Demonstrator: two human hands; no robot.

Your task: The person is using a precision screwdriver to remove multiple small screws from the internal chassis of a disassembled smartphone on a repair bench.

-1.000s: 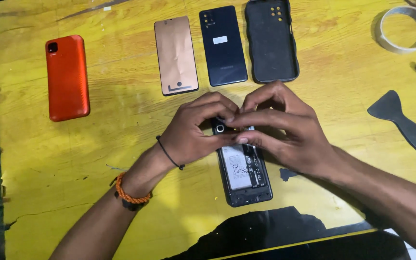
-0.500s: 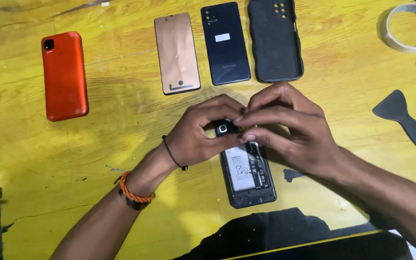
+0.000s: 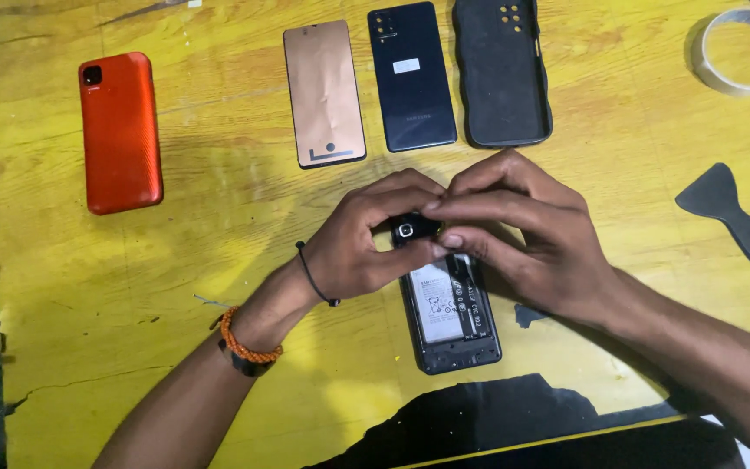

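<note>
Black, the opened phone (image 3: 450, 313) lies mid-frame on the desk (image 3: 219, 287). Your left hand (image 3: 366, 243) and right hand (image 3: 523, 234) both pinch its small camera piece (image 3: 411, 229); seating it likely needs gentle, level pressure.

Both forearms angle inward, left hand (image 3: 362, 239) and right hand (image 3: 527, 234) meeting, fingers pinched together

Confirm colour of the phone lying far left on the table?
Orange-red phone, ribbed back facing up; the head view shows it.

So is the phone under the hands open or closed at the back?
Open. The phone lies with no back cover; its battery and inner frame show. Left hand and right hand pinch its top end.
</note>
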